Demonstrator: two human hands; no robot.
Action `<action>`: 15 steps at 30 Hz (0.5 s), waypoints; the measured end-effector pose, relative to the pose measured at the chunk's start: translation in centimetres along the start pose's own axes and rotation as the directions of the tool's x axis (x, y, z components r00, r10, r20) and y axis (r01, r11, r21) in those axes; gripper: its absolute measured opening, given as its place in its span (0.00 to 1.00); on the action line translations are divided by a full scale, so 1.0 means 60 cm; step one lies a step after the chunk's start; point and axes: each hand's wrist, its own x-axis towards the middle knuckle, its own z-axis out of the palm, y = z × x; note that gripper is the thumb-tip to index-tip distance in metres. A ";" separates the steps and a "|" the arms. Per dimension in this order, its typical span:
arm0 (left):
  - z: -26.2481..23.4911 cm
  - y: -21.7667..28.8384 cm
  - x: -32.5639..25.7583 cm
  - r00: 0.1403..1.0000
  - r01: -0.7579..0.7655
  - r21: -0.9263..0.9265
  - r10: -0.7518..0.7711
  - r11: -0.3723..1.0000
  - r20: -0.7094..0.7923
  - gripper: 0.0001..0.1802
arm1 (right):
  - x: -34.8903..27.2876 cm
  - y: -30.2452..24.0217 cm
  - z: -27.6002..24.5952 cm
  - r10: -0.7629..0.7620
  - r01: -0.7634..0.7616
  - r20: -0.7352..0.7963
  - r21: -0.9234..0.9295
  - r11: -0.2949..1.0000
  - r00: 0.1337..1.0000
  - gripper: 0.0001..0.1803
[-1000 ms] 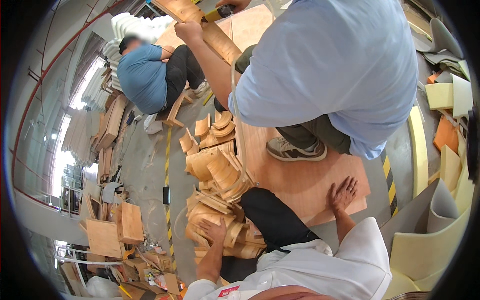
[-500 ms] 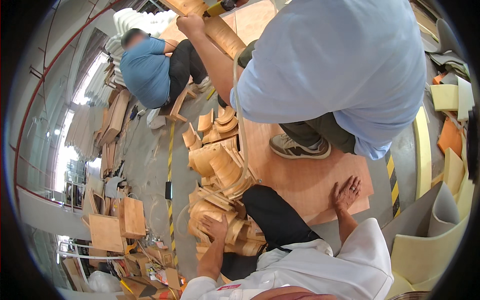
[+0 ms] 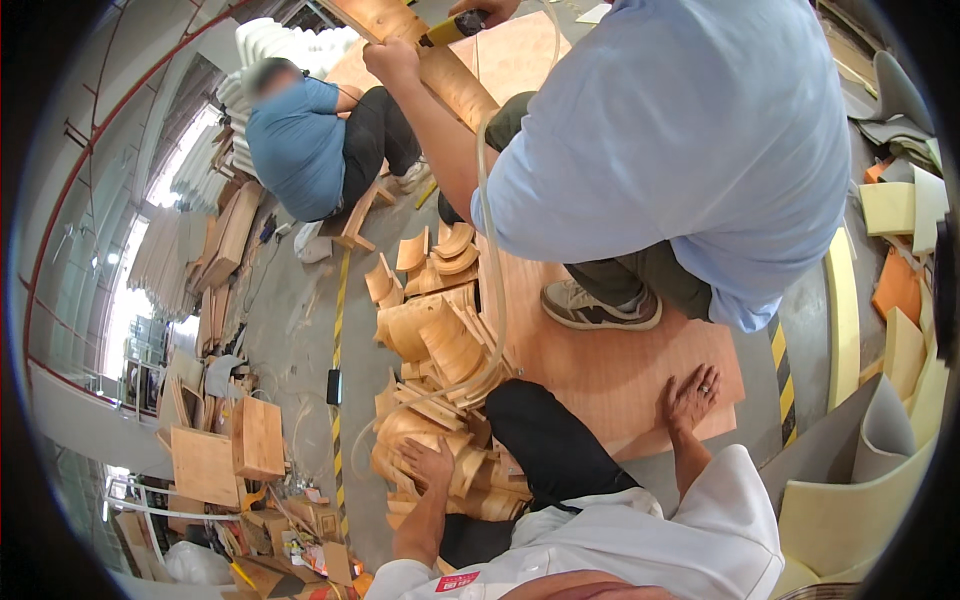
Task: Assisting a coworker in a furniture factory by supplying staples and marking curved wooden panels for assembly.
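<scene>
Picking from the pile: the left hand (image 3: 428,462) closes on a curved wood piece (image 3: 400,430); the right hand (image 3: 692,395) lies open, flat on the plywood sheet (image 3: 600,370). Next, lift it free.

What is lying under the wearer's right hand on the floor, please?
The right hand rests flat, fingers spread, on a reddish-brown plywood sheet. A co-worker's grey shoe stands on it too. What lies beneath the sheet is covered.

Bare plywood board (image 3: 610,375) lies open around the right hand (image 3: 690,395); a co-worker's shoe (image 3: 598,305) blocks beyond. Curved wood pieces (image 3: 440,350) crowd the left hand (image 3: 428,465).
</scene>
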 end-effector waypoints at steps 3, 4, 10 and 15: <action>0.010 -0.019 0.003 0.999 -0.014 0.015 0.015 1.000 -0.042 0.53 | -0.004 -0.012 -0.012 -0.008 0.008 0.012 0.014 1.000 1.000 0.44; 0.010 -0.015 0.001 0.999 -0.023 0.013 0.024 1.000 -0.047 0.53 | -0.004 -0.011 -0.014 0.000 0.000 0.016 0.019 1.000 1.000 0.44; 0.012 -0.011 -0.002 0.995 -0.044 0.032 0.047 0.999 -0.091 0.53 | -0.002 0.000 0.000 -0.002 0.002 0.021 0.007 1.000 1.000 0.44; -0.002 0.003 -0.006 0.998 -0.015 0.017 0.016 1.000 -0.057 0.53 | -0.004 -0.004 -0.002 0.003 -0.003 0.022 -0.001 1.000 1.000 0.44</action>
